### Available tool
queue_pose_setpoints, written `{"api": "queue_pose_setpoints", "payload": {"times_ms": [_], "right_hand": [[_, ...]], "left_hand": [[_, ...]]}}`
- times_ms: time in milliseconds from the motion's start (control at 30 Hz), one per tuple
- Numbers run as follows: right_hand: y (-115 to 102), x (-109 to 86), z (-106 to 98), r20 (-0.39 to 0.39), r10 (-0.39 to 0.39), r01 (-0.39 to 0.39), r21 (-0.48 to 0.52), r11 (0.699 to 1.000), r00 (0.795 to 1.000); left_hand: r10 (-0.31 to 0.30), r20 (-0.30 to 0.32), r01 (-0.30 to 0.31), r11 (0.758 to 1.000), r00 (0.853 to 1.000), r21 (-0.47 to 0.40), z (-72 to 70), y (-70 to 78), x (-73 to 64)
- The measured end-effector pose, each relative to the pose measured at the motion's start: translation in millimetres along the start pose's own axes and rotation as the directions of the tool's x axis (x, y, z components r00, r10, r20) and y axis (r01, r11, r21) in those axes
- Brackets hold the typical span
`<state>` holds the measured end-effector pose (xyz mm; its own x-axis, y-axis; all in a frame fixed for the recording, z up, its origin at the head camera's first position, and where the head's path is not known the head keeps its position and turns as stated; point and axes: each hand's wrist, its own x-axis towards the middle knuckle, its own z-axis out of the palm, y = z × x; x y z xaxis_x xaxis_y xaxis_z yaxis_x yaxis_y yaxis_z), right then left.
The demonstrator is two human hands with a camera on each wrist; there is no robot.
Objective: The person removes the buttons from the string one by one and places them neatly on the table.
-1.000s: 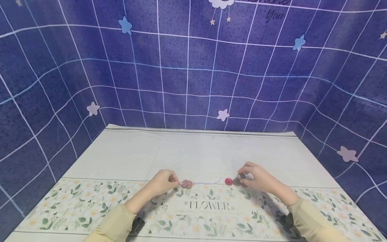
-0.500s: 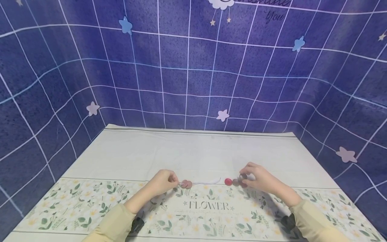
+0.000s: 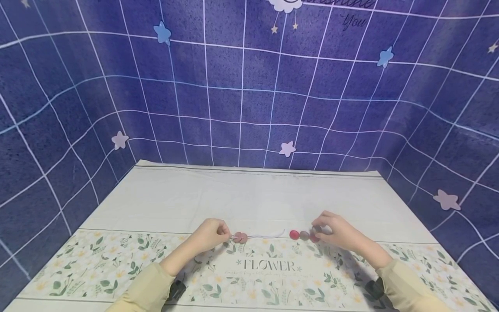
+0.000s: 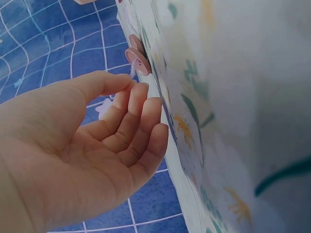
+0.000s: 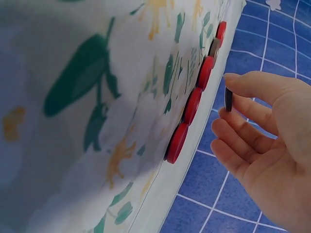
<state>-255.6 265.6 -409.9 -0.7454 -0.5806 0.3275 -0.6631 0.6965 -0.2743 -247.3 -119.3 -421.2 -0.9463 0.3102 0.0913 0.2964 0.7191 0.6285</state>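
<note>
My left hand pinches the end of a thin white cord between thumb and fingertips. Two dusty-pink buttons lie overlapped along that cord just right of the fingertips. In the left wrist view, the cord meets the nearer pink button at its holes. My right hand holds a dark button on edge between thumb and fingers, above the table. Below it runs a row of round pieces: a red one, a grey-brown one and further red ones, partly hidden by the hand in the head view.
A white tablecloth with a printed flower band covers the table. Blue grid-patterned cloth with stars hangs behind and at both sides. The cord's loose right end lies a little left of the first red piece.
My right hand has shifted slightly to the right with the dark button, uncovering more of the grey-brown and red pieces below. The left hand, cord and pink buttons stay put.
</note>
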Motion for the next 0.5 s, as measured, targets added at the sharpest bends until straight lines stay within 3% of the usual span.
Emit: {"api": "queue_pose_setpoints", "payload": {"times_ms": [500], "right_hand": [[5.8, -8.3, -5.0, 0.006, 0.017, -0.017, 0.013, 1.000, 1.000]], "left_hand": [[0.004, 0.000, -0.004, 1.000, 1.000, 0.002, -0.9, 2.4, -0.8]]}}
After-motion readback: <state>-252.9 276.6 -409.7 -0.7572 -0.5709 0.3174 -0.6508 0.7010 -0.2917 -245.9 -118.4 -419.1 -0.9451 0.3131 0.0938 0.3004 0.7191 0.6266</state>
